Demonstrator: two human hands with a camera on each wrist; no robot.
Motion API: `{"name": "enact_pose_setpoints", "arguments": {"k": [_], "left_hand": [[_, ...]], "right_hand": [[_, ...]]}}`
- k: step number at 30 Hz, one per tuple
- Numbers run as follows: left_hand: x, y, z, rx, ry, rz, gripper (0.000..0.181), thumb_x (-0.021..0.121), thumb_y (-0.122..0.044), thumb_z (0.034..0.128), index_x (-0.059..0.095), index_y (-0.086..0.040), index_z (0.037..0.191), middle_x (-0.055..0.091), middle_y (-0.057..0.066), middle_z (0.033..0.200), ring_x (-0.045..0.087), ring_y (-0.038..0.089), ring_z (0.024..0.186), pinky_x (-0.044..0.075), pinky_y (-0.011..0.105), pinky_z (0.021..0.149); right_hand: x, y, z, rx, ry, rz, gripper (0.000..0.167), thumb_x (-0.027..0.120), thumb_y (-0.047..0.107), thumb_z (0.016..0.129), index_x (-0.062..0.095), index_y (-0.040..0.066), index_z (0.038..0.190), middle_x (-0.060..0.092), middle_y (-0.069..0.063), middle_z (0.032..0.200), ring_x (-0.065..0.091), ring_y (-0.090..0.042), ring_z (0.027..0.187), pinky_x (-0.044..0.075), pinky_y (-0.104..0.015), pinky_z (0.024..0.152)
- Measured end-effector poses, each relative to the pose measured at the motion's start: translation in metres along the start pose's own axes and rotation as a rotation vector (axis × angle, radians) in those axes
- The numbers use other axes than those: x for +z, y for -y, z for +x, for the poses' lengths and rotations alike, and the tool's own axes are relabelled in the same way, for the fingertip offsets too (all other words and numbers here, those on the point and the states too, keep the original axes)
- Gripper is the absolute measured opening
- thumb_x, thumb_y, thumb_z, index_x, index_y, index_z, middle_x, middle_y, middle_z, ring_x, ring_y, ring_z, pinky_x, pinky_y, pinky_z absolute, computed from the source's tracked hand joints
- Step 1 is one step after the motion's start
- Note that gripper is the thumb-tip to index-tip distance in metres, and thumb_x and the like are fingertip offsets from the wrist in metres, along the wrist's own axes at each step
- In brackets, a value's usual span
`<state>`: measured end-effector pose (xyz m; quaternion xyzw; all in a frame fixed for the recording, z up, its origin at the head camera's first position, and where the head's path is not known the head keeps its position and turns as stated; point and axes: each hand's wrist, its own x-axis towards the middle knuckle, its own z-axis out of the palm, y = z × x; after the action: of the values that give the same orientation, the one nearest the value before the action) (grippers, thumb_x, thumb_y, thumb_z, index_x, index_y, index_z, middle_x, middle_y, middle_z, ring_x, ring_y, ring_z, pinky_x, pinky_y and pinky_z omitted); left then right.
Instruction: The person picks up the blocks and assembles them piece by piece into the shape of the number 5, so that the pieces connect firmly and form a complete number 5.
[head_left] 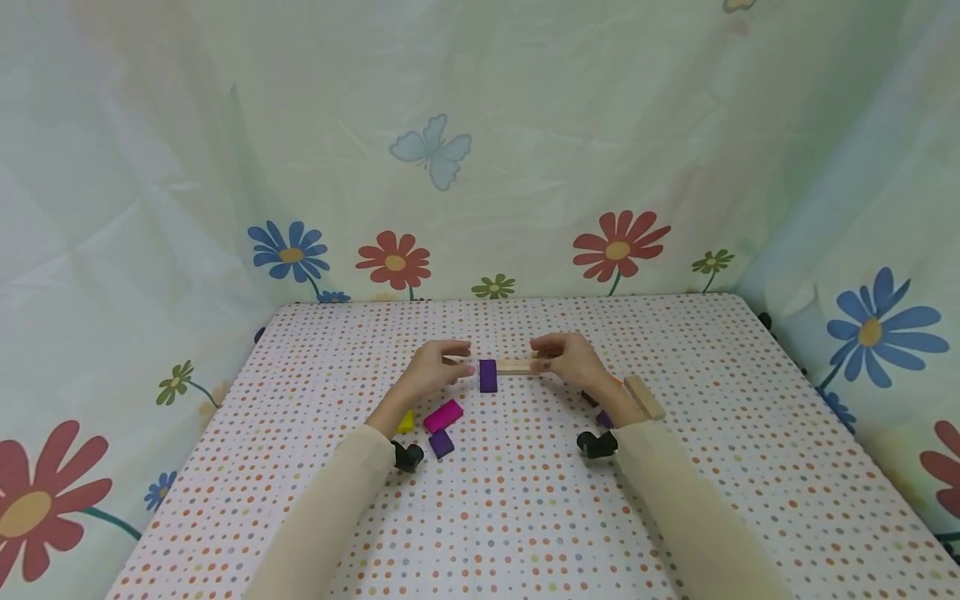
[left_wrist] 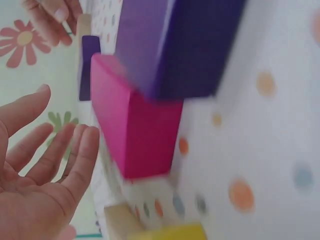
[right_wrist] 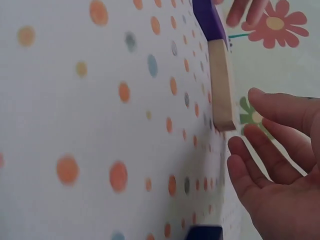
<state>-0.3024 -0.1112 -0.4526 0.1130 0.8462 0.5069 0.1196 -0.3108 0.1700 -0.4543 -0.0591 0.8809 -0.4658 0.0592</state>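
A purple block [head_left: 488, 377] lies on the dotted table with a plain wooden block [head_left: 513, 367] against its right side. Just left of the purple block is my left hand [head_left: 435, 367], fingers apart and holding nothing; in the left wrist view the hand [left_wrist: 50, 175] is relaxed. My right hand [head_left: 572, 360] is by the wooden block's right end. From the right wrist, that hand [right_wrist: 280, 155] shows loosely spread fingers with a gap to the wooden block [right_wrist: 222, 85], which meets the purple block [right_wrist: 208, 20].
Nearer me on the left lie a pink block [head_left: 443, 416], another purple block [head_left: 441, 443] and a yellow block [head_left: 406, 422]. Beside the right forearm are a wooden block [head_left: 643, 397], a purple block [head_left: 604, 419], and partly hidden dark and orange pieces. A flowered curtain surrounds the table.
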Motion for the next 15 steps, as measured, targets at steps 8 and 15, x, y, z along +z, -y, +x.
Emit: {"name": "enact_pose_setpoints", "arguments": {"k": [8,15], "left_hand": [[-0.021,0.005,-0.017,0.000,-0.003,-0.022,0.050,0.071,-0.017,0.1020,0.060,-0.007,0.150,0.068,0.015,0.145,0.069,0.032,0.127,0.063,0.044,0.098],[-0.036,0.011,-0.029,0.032,-0.042,0.019,0.047,0.071,-0.016,0.1022,0.062,-0.006,0.147,0.068,0.014,0.145,0.068,0.033,0.127,0.061,0.044,0.103]], "right_hand": [[-0.030,-0.006,-0.011,0.027,-0.108,-0.033,0.042,0.074,0.012,0.100,0.066,0.003,0.140,0.067,-0.023,0.144,0.061,-0.042,0.136,0.054,-0.055,0.111],[-0.059,-0.012,-0.031,0.092,-0.175,-0.008,0.043,0.069,0.013,0.104,0.062,0.003,0.145,0.062,-0.023,0.147,0.057,-0.041,0.137,0.051,-0.055,0.114]]}}
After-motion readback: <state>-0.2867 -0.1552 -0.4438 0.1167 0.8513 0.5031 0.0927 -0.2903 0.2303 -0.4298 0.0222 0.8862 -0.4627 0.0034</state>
